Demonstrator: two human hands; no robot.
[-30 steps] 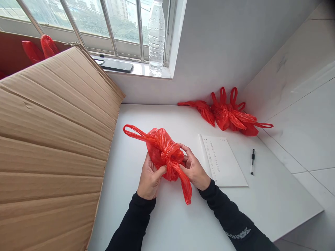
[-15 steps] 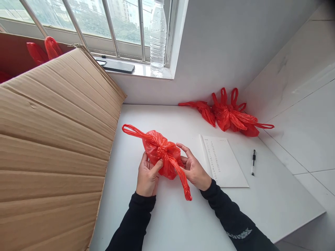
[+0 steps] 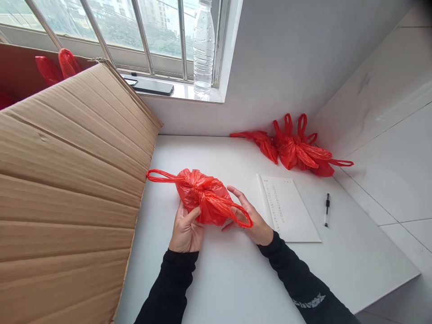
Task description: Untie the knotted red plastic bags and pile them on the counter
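Note:
A knotted red plastic bag (image 3: 209,198) is held above the white table (image 3: 232,279), with one handle loop stretching left and another lying over its right side. My left hand (image 3: 186,229) grips its lower left part, thumb on top and the other fingers partly hidden beneath. At the bag's right side is my right hand (image 3: 254,222), its fingers spread and partly covered by the bag and its loop; it touches the bag without closing on it.
A large cardboard box (image 3: 70,193) with red bags inside fills the left. More red bags (image 3: 293,148) lie against the wall. An open notebook (image 3: 290,207) and a pen (image 3: 327,209) rest on the right. A bottle (image 3: 204,49) and phone (image 3: 151,86) stand on the windowsill.
The bag has turned and shifted left, and its right loop has swung up and opened out. My left hand has moved slightly left, while my right hand's fingers have spread wider.

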